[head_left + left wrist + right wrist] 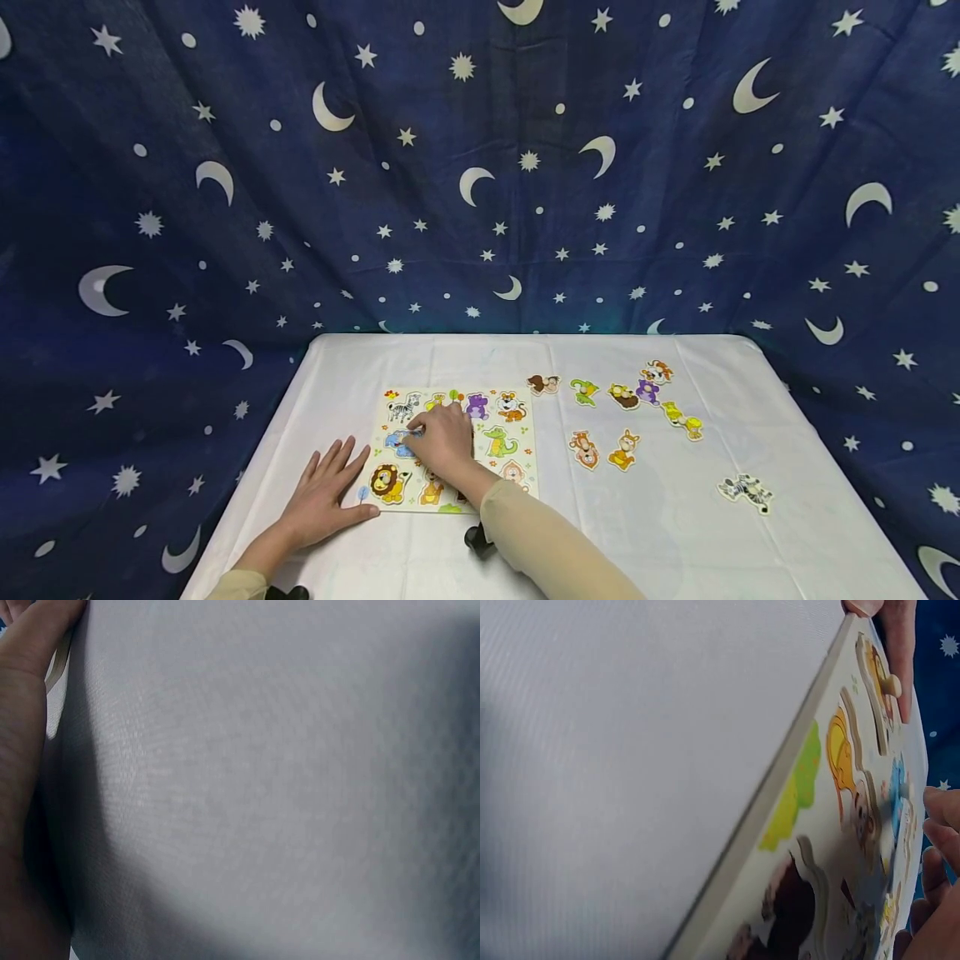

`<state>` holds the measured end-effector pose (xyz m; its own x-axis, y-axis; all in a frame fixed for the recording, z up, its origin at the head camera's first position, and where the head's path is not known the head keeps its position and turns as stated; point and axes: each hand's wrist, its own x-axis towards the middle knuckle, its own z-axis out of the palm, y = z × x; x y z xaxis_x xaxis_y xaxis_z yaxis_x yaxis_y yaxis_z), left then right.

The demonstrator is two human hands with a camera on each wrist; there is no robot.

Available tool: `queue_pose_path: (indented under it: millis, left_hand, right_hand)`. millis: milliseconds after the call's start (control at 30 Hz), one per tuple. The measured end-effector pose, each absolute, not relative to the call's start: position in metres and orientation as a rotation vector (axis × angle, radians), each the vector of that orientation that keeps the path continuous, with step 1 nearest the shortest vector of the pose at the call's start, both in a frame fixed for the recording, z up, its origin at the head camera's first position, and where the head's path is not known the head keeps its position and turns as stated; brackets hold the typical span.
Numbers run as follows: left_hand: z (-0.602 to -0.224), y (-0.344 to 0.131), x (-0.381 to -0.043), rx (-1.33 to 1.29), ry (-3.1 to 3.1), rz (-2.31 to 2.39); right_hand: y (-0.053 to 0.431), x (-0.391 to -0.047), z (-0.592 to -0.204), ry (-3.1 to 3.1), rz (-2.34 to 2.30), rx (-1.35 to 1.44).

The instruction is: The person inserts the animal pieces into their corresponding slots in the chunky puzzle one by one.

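Evidently a seating step: blue animal piece (pixel 394 442) at 9 o'clock on the puzzle board (pixel 529 467). Right hand (pixel 445 442): fingers curled close by the piece's knob (pixel 905 790); cannot tell whether they pinch it. Left hand (pixel 318 504): fingers spread on the desk (pixel 637 533), thumb at the board's 8 o'clock corner. Advice: brace that corner, align outline squarely, press evenly. Piece: flat, light blue, partly hidden.

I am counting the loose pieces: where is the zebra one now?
In the head view, the loose zebra piece lies apart toward the right side of the white table, nearer the camera than the yellow piece, its closest neighbour.
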<state>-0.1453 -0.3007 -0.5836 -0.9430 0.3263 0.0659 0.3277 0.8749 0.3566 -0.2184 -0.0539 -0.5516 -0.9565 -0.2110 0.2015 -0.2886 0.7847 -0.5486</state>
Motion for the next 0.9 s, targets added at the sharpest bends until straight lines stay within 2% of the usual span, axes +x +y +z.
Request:
queue_pose_path:
  millis: [900]
  left_hand:
    - [-0.585,-0.301,-0.146,-0.522,-3.036,-0.604]
  right_hand:
    - [0.006,-0.227,-0.538,-2.776,1.029,0.365]
